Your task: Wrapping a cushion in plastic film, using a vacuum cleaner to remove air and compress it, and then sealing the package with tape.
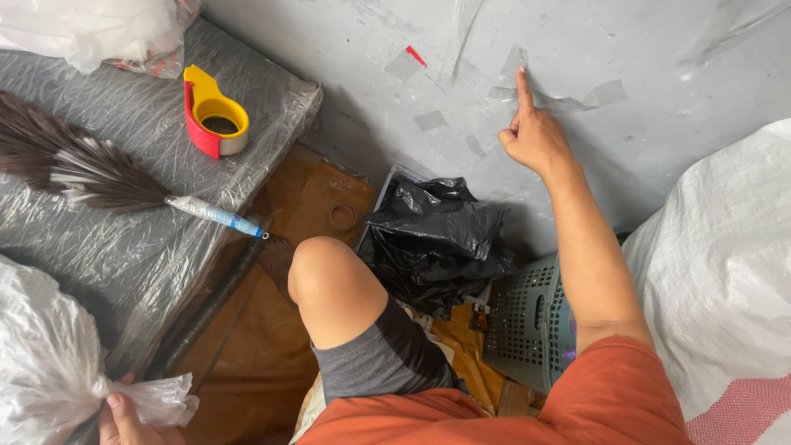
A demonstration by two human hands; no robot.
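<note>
— Orange cloth over the lap sits closest, and a bare knee [325, 268] pokes out past grey shorts. See the left hand [124, 416] down at the bottom edge?

— Yes, closed tight on the gathered neck of a thin white plastic bag [49, 354], crinkly and puffed full. What about the other one?

— Right hand [535, 136] is up on the grey wall [659, 66], forefinger straight and pressing on a strip of clear tape [515, 62], the other fingers curled in. It holds nothing.

— If smoothing that strip is the job, I'd judge a slow rub along its length, flat of the fingertip, best; the wall looks dusty and scuffed, so tape may lift at the edges.

— Other dull tape patches dot the wall near it. Below lies a crumpled black plastic bag [437, 235], glossy, beside a grey perforated basket [523, 321] tipped on its side.

— And on the plastic-wrapped desk [115, 255] at left?

— A yellow and red tape dispenser [212, 111] near its far corner, and a dark feather duster [74, 169] whose wrapped handle reaches the desk's right edge. A coarse woven white sack [725, 264] fills the right side.
</note>
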